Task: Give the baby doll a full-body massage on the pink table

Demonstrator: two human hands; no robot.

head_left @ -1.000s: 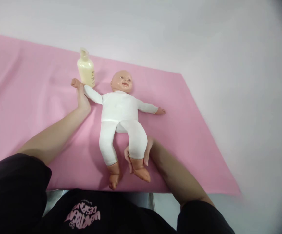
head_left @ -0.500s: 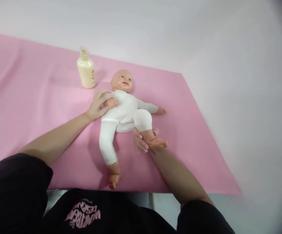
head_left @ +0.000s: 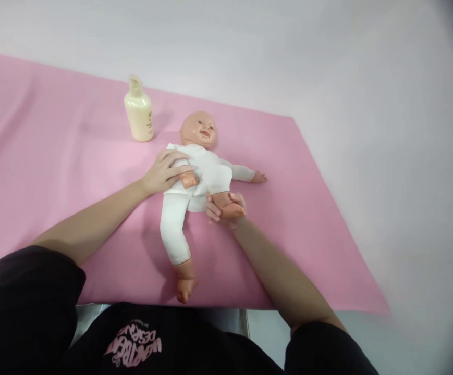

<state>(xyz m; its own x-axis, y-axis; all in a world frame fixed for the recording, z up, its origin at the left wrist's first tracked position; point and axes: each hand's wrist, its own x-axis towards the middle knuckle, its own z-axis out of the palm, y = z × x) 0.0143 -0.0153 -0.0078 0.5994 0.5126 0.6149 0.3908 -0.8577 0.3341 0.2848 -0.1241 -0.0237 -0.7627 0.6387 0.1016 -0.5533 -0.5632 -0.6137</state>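
A baby doll in a white body suit lies on its back on the pink sheet, its head pointing away from me. My left hand holds the doll's arm on the left side, its fingers lying across that arm and the chest; the doll's small hand shows below them. Around the ankle of the leg on the right is my right hand, holding it from underneath. That leg is bent and raised toward the belly. The other leg is stretched toward me on the sheet.
A pale yellow pump bottle stands upright to the left of the doll's head. The sheeted surface ends in a slanting edge on the right. A white wall or floor lies beyond.
My right hand has pushed the doll's raised leg up and to the left, toward its belly. My left hand has shifted slightly right, and the doll's hand there has moved down.
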